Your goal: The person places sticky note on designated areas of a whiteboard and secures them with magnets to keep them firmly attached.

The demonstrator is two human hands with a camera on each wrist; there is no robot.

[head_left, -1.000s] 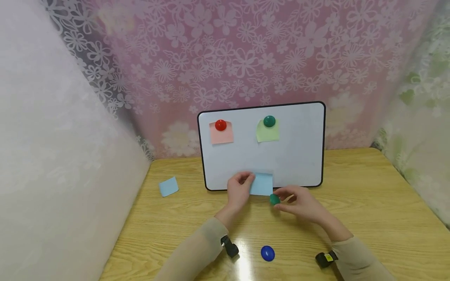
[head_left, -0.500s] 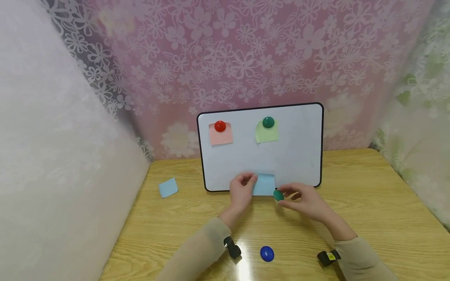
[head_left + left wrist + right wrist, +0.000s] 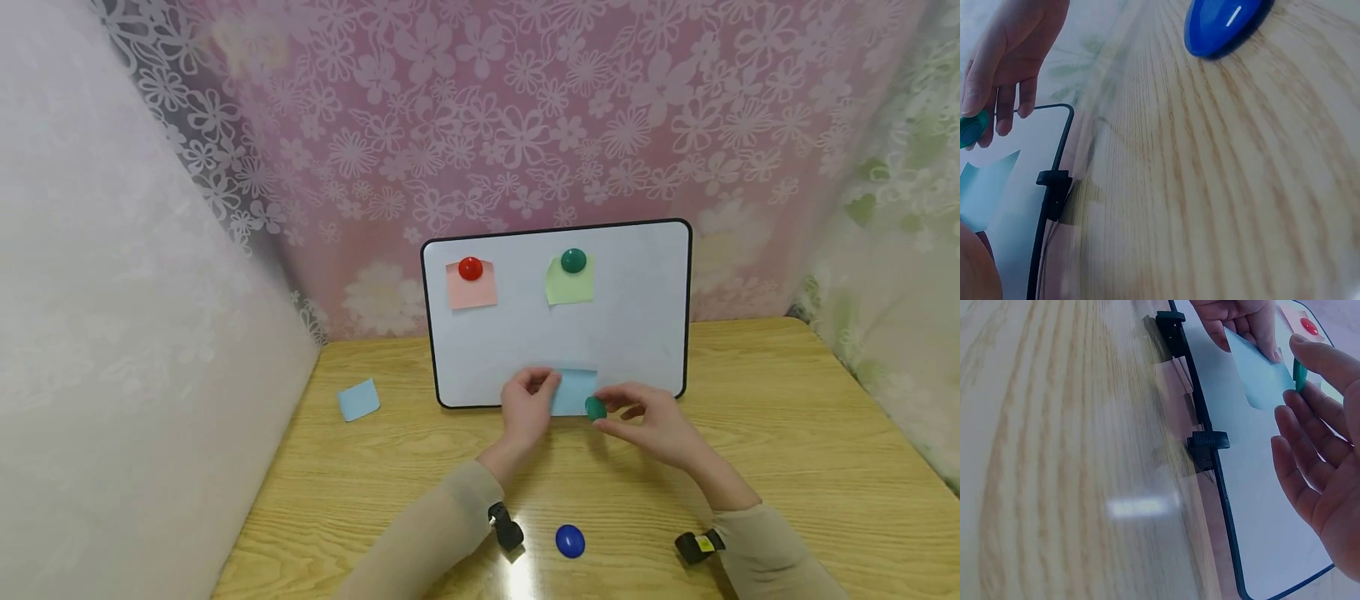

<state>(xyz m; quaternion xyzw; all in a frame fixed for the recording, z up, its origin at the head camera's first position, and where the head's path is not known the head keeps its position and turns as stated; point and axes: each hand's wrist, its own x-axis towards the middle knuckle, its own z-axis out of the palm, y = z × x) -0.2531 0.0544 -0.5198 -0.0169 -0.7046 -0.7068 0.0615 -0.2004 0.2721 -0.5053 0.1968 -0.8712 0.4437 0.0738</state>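
Left hand (image 3: pixel 528 404) pinches the blue note (image 3: pixel 576 390) flat against the whiteboard (image 3: pixel 645 317); right hand (image 3: pixel 652 421), gripping the green magnet (image 3: pixel 596 408), should seat it squarely on the note's upper edge.

One whiteboard (image 3: pixel 637 325) stands on the tabletop (image 3: pixel 787 433). Four round magnets: one red magnet (image 3: pixel 470 268), two green, namely the pinned green magnet (image 3: pixel 573 260) and the held green magnet (image 3: pixel 596 408), and one blue magnet (image 3: pixel 570 541). Four sticky notes: one pink note (image 3: pixel 472 290), one light green note (image 3: pixel 570 287), and two light blue, the held blue note (image 3: pixel 576 390) and the loose blue note (image 3: pixel 358 400). Two hands: left hand (image 3: pixel 528 408), right hand (image 3: pixel 652 425).
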